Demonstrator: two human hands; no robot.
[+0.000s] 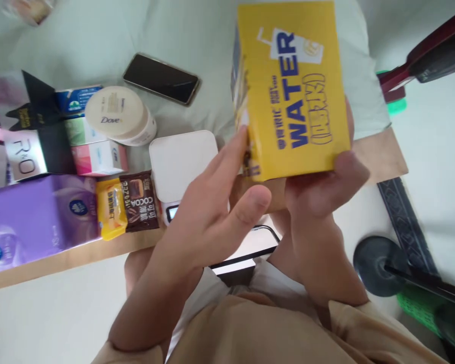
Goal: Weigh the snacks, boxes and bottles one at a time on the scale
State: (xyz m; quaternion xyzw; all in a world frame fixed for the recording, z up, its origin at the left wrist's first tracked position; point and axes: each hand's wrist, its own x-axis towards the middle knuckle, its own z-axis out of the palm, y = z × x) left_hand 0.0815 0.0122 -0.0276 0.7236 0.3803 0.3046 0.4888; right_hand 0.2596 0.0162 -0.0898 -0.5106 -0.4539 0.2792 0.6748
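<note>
- Right hand (pixel 322 189) grips the yellow box (pixel 288 101) at its lower right corner, with the thumb pressed on the near edge and some fingers hidden by the carton.
- Left hand (pixel 212 207) is open, fingers stretched toward the yellow box and the tips at its left side, thumb spread well away; how firmly they touch cannot be told.
- The yellow box is held up over the front part of the desk (pixel 216 35), right of the middle, its large "WATER" lettering running sideways.
- Partly covered by the left hand, a white scale (pixel 184 164) lies flat near the desk's front edge, part of its small display showing.
- Beyond the scale, a dark-screened phone (pixel 162 78) lies slanted on the pale green cloth (pixel 197 30).
- Left of the phone is a Dove jar (pixel 116 114), just beside a pink-and-white carton (pixel 100 157).
- A brown cocoa packet (pixel 140 199) sits just left of the scale, touching a yellow packet (pixel 111 210); a purple pack (pixel 41 217) comes next, with a black box (pixel 47 121) behind it.
</note>
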